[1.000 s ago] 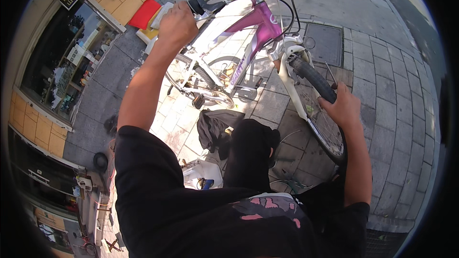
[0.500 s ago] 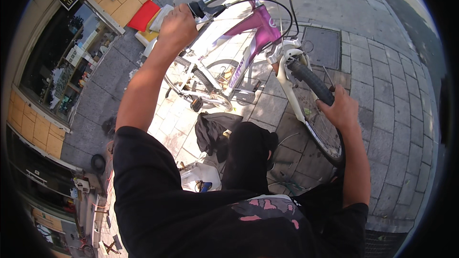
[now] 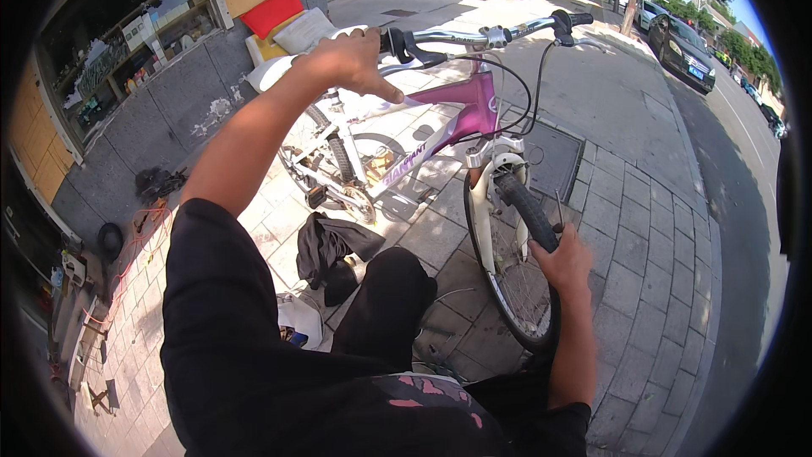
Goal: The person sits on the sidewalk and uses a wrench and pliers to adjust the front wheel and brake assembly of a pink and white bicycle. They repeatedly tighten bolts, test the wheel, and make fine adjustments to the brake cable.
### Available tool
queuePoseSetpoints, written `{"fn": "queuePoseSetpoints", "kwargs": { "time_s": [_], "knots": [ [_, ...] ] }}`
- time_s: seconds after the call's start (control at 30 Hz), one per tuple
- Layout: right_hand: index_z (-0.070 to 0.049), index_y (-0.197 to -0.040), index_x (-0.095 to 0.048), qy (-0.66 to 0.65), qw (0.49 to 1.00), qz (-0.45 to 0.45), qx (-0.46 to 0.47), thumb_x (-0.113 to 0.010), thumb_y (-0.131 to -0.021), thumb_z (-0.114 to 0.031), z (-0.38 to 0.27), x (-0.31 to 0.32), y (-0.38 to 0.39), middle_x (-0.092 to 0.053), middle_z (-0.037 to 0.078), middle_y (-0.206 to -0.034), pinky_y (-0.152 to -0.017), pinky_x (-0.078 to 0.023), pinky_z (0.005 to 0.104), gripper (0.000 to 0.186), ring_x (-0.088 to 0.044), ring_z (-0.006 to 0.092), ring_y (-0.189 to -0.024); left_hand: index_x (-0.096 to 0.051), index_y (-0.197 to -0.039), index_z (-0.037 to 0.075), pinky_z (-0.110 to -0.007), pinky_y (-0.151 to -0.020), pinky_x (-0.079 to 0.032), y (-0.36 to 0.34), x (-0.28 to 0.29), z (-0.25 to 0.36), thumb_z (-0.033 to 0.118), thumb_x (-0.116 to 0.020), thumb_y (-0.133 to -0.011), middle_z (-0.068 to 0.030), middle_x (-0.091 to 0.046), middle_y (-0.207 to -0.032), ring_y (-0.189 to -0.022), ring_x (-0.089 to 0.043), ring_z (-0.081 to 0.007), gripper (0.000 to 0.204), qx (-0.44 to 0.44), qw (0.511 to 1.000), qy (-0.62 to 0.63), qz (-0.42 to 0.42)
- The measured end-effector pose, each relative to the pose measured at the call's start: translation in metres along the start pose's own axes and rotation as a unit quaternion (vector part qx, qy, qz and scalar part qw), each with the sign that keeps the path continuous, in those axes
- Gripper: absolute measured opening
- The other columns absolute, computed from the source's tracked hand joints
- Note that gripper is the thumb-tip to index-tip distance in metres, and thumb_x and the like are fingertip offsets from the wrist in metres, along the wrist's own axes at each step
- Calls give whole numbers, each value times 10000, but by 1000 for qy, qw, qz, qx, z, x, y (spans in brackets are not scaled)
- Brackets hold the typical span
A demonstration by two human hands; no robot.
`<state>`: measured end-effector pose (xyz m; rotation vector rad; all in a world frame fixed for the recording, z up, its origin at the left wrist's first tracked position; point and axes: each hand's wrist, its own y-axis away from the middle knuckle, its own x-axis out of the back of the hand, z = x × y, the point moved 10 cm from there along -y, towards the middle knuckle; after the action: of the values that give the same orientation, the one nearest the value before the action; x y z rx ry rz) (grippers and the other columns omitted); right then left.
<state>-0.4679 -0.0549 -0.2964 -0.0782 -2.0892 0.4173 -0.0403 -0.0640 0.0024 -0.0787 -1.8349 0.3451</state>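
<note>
The bicycle [image 3: 474,114], purple and white, stands just ahead of the two hands, on grey paving [image 3: 630,241]. From where I stand, the right hand [image 3: 565,264] is wrapped over the front tyre [image 3: 529,213], thumb on one side and fingers round the other; a thin rod [image 3: 558,208] sticks up right beside those fingers, and whether it is held too I cannot tell. The left hand [image 3: 353,65] is spread at the near end of the handlebar [image 3: 461,36], its thumb well away from the fingers; I can't make out whether it touches the black grip [image 3: 389,41].

Just inward of the right hand is the white fork [image 3: 480,211]. Below the left hand a dark cloth [image 3: 326,245] lies on the ground, with a whitish container [image 3: 304,317] lower still. Past the left hand sit a red cushion [image 3: 271,10] and a grey one. Far off beyond the right hand, a dark car [image 3: 683,52] stands at the kerb.
</note>
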Motion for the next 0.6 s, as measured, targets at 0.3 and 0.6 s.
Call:
{"fn": "queuePoseSetpoints", "kwargs": {
  "time_s": [0.3, 0.6],
  "knots": [
    [-84, -1355, -718, -99, 976, 142, 135, -601, -1070, -163, -53, 120, -91, -741, 179, -1103, -867, -558, 441, 317, -716, 382, -971, -518, -1345, -53, -521, -924, -572, -24, -23, -32, 204, -786, -798, -286, -713, -1164, -1067, -706, -456, 661, -131, 986, 14, 103],
    [-113, -1681, -317, 305, 896, 134, 294, -906, -841, -451, -171, 238, -246, -502, 162, -1573, -1040, -563, 507, 1079, -660, 402, -1267, -486, -1398, -17, -509, -990, -557, -32, -37, -57, 177, -810, -781, -283, -681, -1211, -1133, -673, -464, 724, -106, 987, 48, 107]
  ]
}}
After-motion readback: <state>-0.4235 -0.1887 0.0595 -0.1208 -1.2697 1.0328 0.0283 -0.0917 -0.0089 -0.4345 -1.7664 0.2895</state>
